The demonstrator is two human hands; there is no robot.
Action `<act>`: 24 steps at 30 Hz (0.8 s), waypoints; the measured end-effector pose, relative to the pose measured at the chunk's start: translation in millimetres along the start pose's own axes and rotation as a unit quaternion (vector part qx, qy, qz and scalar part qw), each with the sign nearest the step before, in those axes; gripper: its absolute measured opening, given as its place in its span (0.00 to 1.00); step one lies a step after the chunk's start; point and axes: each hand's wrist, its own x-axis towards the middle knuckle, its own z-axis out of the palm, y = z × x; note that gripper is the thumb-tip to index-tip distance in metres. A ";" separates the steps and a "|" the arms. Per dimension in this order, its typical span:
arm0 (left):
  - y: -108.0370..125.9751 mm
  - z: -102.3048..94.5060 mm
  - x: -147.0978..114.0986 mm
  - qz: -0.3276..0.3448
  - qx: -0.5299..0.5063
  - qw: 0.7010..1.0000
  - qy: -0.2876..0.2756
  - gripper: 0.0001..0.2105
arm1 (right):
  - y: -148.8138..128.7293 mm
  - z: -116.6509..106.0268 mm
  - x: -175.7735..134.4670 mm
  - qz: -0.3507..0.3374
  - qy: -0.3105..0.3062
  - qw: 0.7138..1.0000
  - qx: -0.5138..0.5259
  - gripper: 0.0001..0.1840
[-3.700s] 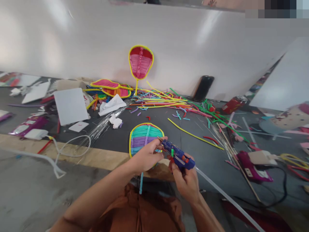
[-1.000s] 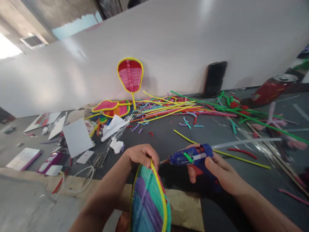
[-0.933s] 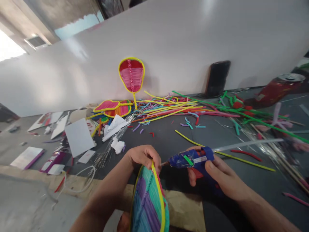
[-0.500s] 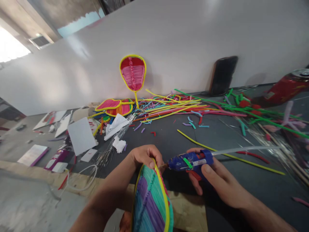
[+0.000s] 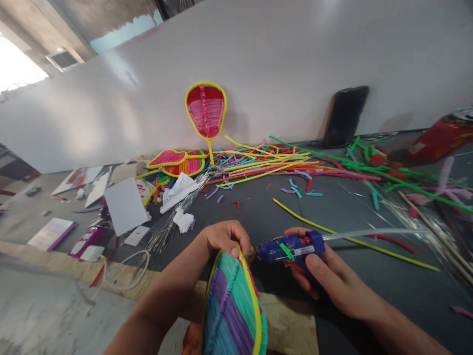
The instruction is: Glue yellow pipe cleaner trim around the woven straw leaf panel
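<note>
My left hand (image 5: 228, 239) pinches the top edge of a striped pipe-cleaner petal (image 5: 232, 305), teal, purple and blue with a yellow border. Its lower end runs out of the picture at the bottom. In my right hand (image 5: 332, 276) is a blue hot glue gun (image 5: 291, 248), with a clear glue stick (image 5: 373, 232) sticking out of its back. The nozzle meets the petal's yellow edge close to my left fingertips; whether it touches I cannot tell. A red trigger shows under the gun, and some fingers are hidden behind it.
A pink petal with yellow rim (image 5: 206, 111) stands against the white panel (image 5: 277, 64). Loose pipe cleaners (image 5: 269, 165) lie behind my hands. A phone (image 5: 345, 117) leans at the back, near a red can (image 5: 443, 135). Wires, paper and a purple box (image 5: 87, 241) lie left.
The view has shifted slightly. The glue gun stays at the petal's upper edge, with the fingers under it moved a little. Both hands keep their hold.
</note>
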 end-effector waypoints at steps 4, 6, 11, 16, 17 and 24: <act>-1.4 -2.2 1.3 0.007 -0.011 1.000 -0.010 0.22 | 0.2 0.6 -0.6 0.004 0.000 1.000 -0.007 0.32; -1.2 -2.4 1.4 -0.003 -0.008 1.000 -0.009 0.22 | 0.3 1.0 -1.0 0.003 0.001 1.000 -0.004 0.32; -0.3 -0.8 0.9 0.002 -0.005 1.000 0.003 0.22 | 1.0 -0.2 -0.1 0.003 0.001 1.000 0.017 0.32; -1.1 -1.1 0.8 -0.011 -0.008 1.000 0.004 0.21 | 0.1 -4.0 2.1 0.025 -0.007 0.999 0.044 0.32; -1.3 -1.5 0.6 -0.015 -0.008 1.000 0.001 0.21 | -0.2 -4.1 2.0 0.026 -0.006 0.999 0.045 0.32; -0.2 -1.6 -0.4 0.001 0.020 1.000 0.011 0.22 | 0.2 0.2 -2.0 0.009 0.009 1.000 0.020 0.32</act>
